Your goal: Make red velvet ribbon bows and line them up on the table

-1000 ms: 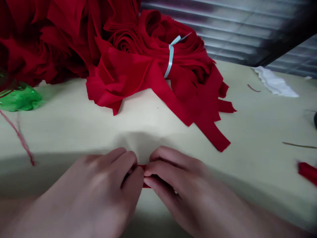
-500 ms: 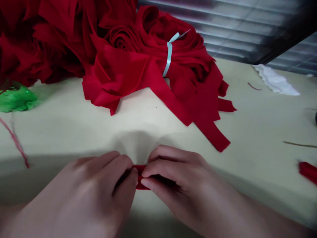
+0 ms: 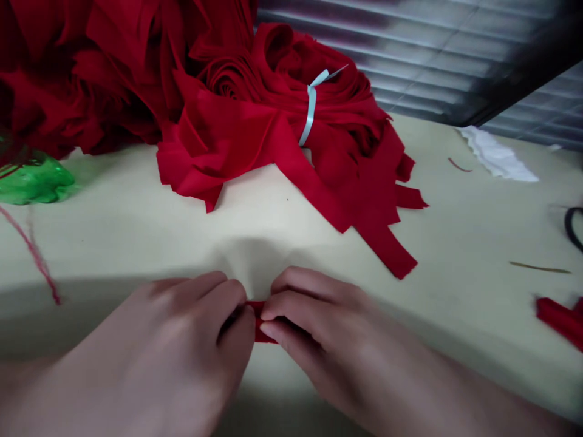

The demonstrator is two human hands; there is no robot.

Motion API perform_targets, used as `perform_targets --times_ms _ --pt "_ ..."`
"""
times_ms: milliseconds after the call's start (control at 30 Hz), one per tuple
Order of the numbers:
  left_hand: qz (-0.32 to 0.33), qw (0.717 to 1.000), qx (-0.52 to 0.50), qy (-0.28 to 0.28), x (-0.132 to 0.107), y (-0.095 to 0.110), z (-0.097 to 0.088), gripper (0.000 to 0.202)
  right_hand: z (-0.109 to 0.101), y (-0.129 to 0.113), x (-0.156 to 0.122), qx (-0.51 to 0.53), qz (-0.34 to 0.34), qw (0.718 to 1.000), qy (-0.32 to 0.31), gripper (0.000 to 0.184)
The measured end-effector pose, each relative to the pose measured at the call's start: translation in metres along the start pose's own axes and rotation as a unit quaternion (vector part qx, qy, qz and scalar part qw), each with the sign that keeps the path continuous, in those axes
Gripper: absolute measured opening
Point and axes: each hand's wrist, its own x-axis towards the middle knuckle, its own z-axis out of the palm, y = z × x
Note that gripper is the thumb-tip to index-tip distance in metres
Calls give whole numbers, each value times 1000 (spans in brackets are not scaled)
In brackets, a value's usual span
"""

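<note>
Through the head camera I look down across a broad, pale cream worktable (image 3: pixel 455 230), with slatted window blinds (image 3: pixel 432 54) behind its far edge. Filling the far left of the table is a large heap of red fabric strips (image 3: pixel 237 133), gathered into rolled, ruffled layers, with loose ends fanning toward me and to the right. A pale blue tie (image 3: pixel 311 109) wraps around one bundle in the heap.

In the foreground, near the table's front edge and well in front of the heap, the left hand (image 3: pixel 182 328) and right hand (image 3: pixel 328 334) almost meet. Both are clamped on a small red fabric strip (image 3: pixel 259 321), pinching it from either side, and their fingers cover most of it.

At the far left sits a crumpled green plastic object (image 3: pixel 34 182), partly cut off by the frame, with a red thread (image 3: pixel 31 252) trailing below it. To the right lie a white fabric scrap (image 3: pixel 496 156), a red fabric piece (image 3: pixel 560 321) at the frame's edge, a black cord (image 3: pixel 571 227), and a thin brown thread (image 3: pixel 540 267).
</note>
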Motion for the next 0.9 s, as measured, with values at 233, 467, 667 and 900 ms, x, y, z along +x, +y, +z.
perform_targets --times_ms 233,467,667,900 --pt "18 1000 14 -14 6 -5 -4 32 2 -5 -1 -197 -123 973 -4 13" --pt "-22 995 -77 -63 15 -10 -11 21 5 -7 -3 -338 -170 925 -30 10" --pt "-13 994 -82 -77 19 -5 -11 13 4 2 -2 -203 -138 969 2 14" --pt "14 994 -75 -76 16 -8 -13 20 -2 -4 1 -154 -101 983 11 17"
